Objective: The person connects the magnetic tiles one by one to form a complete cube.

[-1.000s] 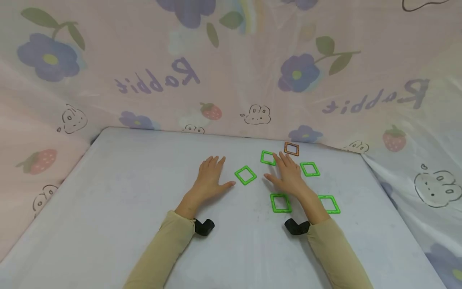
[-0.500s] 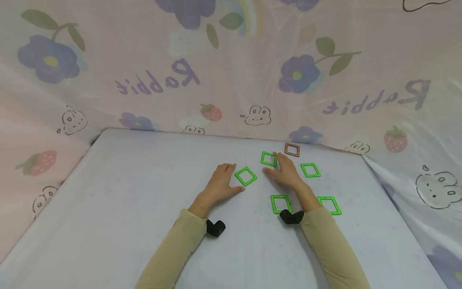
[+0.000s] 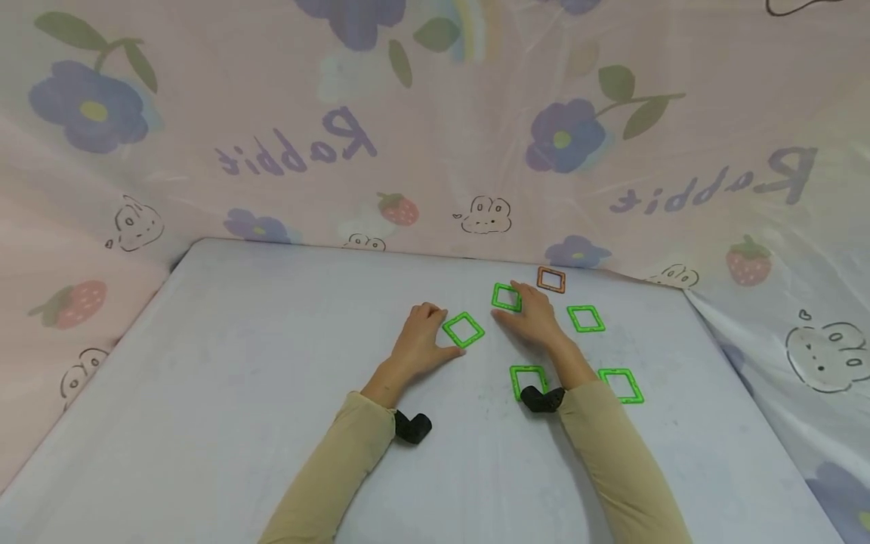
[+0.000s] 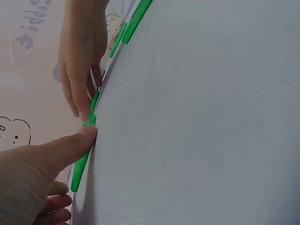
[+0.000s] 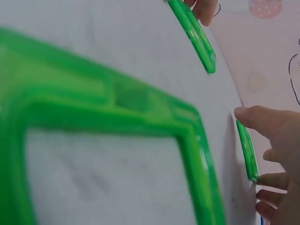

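Green square frame, turned diamond-wise, lies flat by the left hand, whose thumb stands spread from its fingers, tip at the near corner. The right hand spans a second green frame between thumb and forefinger; from my end I cannot tell whether it pinches. I count five green frames in all: a third right of that hand, a fourth partly behind a black wrist piece, a fifth beside the right sleeve. One orange frame lies near the white table's far edge. On the printed backdrop I read "Rabbit" twice, mirror-reversed.
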Available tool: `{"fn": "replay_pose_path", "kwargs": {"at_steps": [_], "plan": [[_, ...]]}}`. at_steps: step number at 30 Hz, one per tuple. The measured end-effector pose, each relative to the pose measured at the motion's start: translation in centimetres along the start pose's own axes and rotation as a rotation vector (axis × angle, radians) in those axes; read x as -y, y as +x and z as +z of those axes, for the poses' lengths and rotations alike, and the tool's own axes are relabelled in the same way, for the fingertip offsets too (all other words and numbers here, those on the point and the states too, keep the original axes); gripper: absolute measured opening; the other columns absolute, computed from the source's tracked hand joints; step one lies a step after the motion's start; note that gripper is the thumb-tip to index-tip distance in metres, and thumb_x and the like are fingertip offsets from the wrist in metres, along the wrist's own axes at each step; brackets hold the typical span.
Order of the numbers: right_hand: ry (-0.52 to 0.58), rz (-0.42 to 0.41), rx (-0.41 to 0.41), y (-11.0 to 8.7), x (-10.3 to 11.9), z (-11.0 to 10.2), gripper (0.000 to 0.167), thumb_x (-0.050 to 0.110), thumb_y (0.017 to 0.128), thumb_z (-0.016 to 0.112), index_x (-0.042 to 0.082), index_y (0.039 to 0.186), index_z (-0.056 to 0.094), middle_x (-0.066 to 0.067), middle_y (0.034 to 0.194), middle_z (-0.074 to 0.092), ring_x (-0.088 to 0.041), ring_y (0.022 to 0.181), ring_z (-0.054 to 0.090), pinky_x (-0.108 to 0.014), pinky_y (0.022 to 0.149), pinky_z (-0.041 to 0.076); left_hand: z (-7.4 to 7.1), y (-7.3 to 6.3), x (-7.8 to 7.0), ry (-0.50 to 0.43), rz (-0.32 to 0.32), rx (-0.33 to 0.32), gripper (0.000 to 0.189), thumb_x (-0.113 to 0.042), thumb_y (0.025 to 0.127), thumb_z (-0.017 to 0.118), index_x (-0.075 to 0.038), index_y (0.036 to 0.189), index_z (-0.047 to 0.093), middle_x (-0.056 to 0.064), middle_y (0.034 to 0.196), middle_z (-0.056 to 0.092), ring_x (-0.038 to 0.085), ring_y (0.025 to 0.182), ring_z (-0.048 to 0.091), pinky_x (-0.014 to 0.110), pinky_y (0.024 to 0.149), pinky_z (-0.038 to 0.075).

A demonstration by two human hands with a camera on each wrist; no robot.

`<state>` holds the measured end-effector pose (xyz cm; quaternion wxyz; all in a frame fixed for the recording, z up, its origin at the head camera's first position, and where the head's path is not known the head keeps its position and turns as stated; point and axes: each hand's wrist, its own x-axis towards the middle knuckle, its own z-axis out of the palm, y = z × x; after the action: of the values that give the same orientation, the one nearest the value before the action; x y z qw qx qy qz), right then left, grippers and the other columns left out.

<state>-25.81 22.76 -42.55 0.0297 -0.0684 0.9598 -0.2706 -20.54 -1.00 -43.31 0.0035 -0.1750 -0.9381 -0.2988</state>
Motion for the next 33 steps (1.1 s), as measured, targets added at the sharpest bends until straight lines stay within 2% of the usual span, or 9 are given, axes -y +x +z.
{"fn": "replay_pose_path", "kwargs": {"at_steps": [7,12,26,33], "plan": [[0.008,-0.009,-0.024,0.5,0.3,0.3,0.07,0.035,0.092,0.062,-0.003,0.145,0.035,-0.029,0.147,0.033,-0.047,0.137,0.027,-0.062,0.11,0.022,0.3,0.0,-0.1,-0.016,0.011,-0.05,0.066,-0.038,0.078,0.079,0.002,0.127,0.059,0.012,0.117,0.053,0.024,0.107,0.045,0.036,0.092,0.042],[-0.002,-0.007,-0.054,0.7,0.9,0.3,0.069,0.036,0.091,0.063,-0.007,0.141,0.04,-0.031,0.142,0.036,-0.048,0.133,0.032,-0.059,0.108,0.027,0.4,0.0,0.0,-0.021,0.033,-0.062,0.06,-0.035,0.08,0.078,0.002,0.124,0.061,0.012,0.115,0.053,0.025,0.106,0.045,0.038,0.091,0.041],[0.035,0.042,-0.092,0.6,1.4,0.4,0.063,0.029,0.089,0.068,-0.008,0.135,0.047,-0.029,0.134,0.041,-0.044,0.126,0.038,-0.053,0.105,0.034,-0.1,-0.4,0.0,-0.03,0.058,-0.017,0.056,-0.027,0.085,0.074,0.002,0.13,0.057,0.014,0.12,0.051,0.028,0.111,0.044,0.04,0.095,0.04],[0.039,0.06,-0.093,0.2,1.6,0.3,0.063,0.031,0.088,0.068,-0.009,0.133,0.049,-0.03,0.133,0.043,-0.044,0.126,0.039,-0.053,0.106,0.033,-0.3,-0.5,0.4,-0.041,0.079,0.034,0.056,-0.024,0.087,0.072,0.002,0.134,0.054,0.014,0.123,0.048,0.028,0.115,0.042,0.041,0.099,0.037]]}}
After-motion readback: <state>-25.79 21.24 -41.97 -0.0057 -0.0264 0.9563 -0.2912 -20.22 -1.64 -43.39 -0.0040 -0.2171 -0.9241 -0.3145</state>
